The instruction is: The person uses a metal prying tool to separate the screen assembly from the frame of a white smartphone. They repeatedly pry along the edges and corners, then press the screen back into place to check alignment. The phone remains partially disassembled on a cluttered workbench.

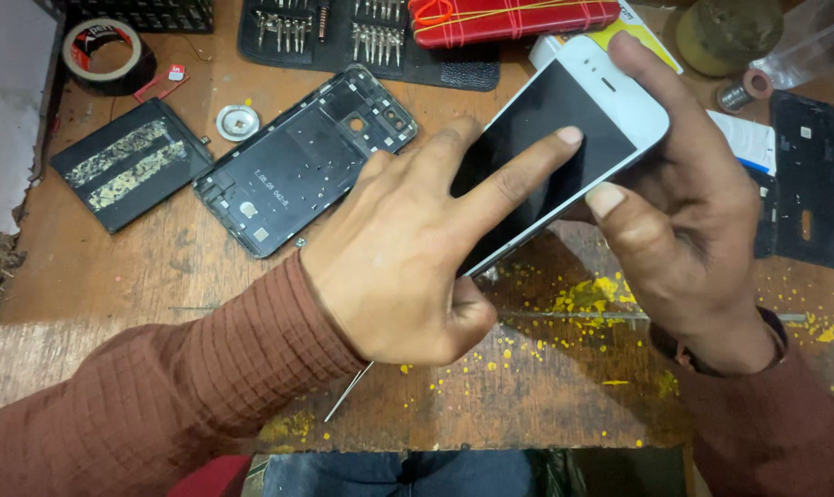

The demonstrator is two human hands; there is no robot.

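A white phone front with a black screen (578,115) is held tilted above the wooden table (113,267). My right hand (702,221) grips it from the right side, thumb on the lower edge and fingers behind the top. My left hand (408,248) lies across the screen with the index finger stretched onto the glass; a thin metal tool (348,391) sticks out below this hand. The phone's dark back housing (302,161) lies on the table to the left, and a black battery (127,161) with two strips of glue residue lies further left.
A screwdriver bit set (343,32) and a red case (513,18) sit at the back. A tape roll (109,51) and a small round metal piece (237,121) lie at back left. A black panel (808,179) rests at right. Yellow specks (592,299) dot the wood.
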